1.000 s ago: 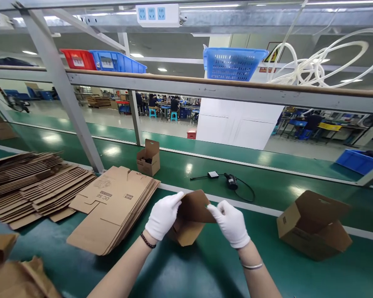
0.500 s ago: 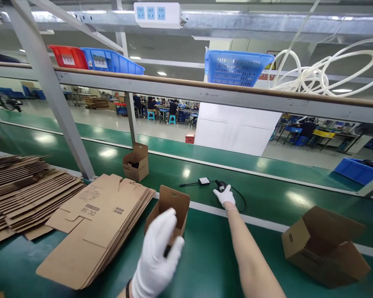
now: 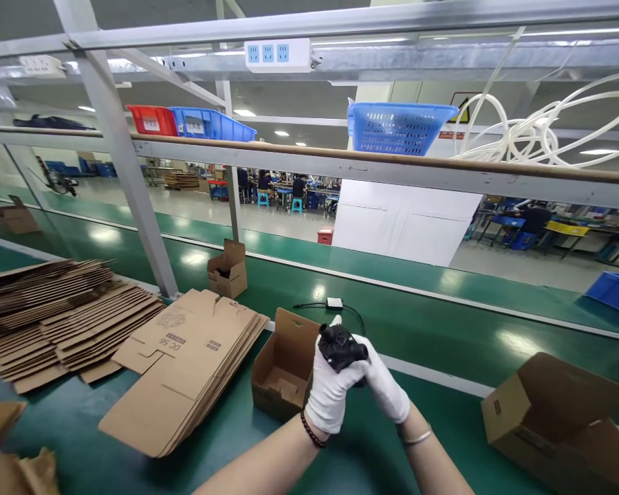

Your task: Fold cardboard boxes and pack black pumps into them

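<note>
Both gloved hands are on a small black pump (image 3: 342, 347) with stubby round ports, lifted over the near side of the bench. My left hand (image 3: 327, 395) wraps it from the left, thumb across its front. My right hand (image 3: 384, 383) grips its right side. A black cable runs from behind the pump to a small white-labelled module (image 3: 335, 303), which lies on the green belt with a thin lead going left. Just left of my hands stands an open cardboard box (image 3: 278, 378), its lid up and a cardboard flap visible inside.
Flattened printed cartons (image 3: 186, 364) lie left of the box, beside another stack of folded cardboard (image 3: 82, 316). A small open box (image 3: 227, 271) stands on the belt (image 3: 417, 302). Another open carton (image 3: 551, 419) sits at right. A metal upright (image 3: 134, 165) rises at left.
My right hand has brought the pump from the belt towards me, and my left hand has moved right and closed on it. The module stays on the belt. The view has shifted slightly.
</note>
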The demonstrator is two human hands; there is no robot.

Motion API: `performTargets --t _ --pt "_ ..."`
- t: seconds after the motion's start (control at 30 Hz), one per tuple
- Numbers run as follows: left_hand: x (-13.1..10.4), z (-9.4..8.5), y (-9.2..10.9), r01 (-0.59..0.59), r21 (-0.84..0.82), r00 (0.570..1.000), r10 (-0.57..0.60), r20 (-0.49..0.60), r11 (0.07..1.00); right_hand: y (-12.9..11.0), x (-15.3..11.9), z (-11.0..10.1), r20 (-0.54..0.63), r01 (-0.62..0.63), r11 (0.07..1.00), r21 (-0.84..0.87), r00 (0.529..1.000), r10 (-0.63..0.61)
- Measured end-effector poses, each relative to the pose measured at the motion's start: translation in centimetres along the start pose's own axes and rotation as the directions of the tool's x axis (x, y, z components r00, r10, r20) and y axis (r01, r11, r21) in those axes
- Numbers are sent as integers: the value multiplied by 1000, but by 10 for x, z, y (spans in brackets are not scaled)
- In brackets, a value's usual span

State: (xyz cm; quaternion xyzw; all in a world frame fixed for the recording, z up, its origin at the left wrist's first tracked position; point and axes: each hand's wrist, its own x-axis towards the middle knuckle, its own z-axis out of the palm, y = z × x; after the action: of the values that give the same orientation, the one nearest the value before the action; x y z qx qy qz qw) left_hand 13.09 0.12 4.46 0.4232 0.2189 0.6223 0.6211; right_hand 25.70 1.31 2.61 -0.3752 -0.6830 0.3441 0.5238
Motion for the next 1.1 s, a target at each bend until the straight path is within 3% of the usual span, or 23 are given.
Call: performTargets --t 0.1,0.2,0.27,0.33,0.43,0.5,0.57,0.63,0.67,0.7,0.77,0.83,0.87,0.97,1.03,1.1 --pt "-1 -14 19 -146 -53 986 150 73 988 -24 -7 -17 227 44 966 -254 974 15" --pt "-7 -35 39 -199 4 967 195 166 980 -41 -4 -41 194 84 859 -506 981 18" --pt "-14 -45 45 -179 117 972 157 177 977 -58 -1 -50 205 215 785 -581 972 -115" --pt "-22 -50 46 -102 203 985 70 158 974 -79 0 -50 286 371 728 -576 926 -246" --pt "-33 -50 46 60 302 969 -128 211 951 -111 2 -39 438 504 709 -493 848 -298" --pt "-37 -46 52 156 409 883 -313 350 899 -123 3 -27 522 513 752 -415 811 -265" --pt "-39 -43 62 172 540 743 -468 478 824 -124 4 -15 573 448 821 -353 798 -189" --pt "-40 -40 70 48 653 645 -523 558 756 -116 4 -5 561 297 893 -338 826 -63" --pt "-40 -40 72 -42 682 636 -507 582 730 -111 2 -1 521 203 917 -342 854 6" --pt "-41 -40 72 -123 693 658 -464 593 710 -105 0 1 460 112 930 -350 885 67" --pt "-45 -42 67 -220 675 760 -311 571 704 -95 -8 4 314 8 932 -362 943 114" --pt "-51 -44 55 -246 639 889 -93 449 729 -89 -18 7 215 47 928 -371 976 36" --pt "-53 -45 50 -254 621 930 11 368 741 -88 -24 9 206 94 922 -377 978 -15" --pt "-56 -49 43 -254 587 965 165 202 769 -86 -39 20 228 176 876 -450 971 -79" --pt "-50 -56 51 -250 595 965 147 217 764 -87 -45 25 185 187 820 -541 978 -101" --pt "-35 -73 69 -304 657 947 145 285 690 -90 -47 24 132 225 757 -613 974 -182"
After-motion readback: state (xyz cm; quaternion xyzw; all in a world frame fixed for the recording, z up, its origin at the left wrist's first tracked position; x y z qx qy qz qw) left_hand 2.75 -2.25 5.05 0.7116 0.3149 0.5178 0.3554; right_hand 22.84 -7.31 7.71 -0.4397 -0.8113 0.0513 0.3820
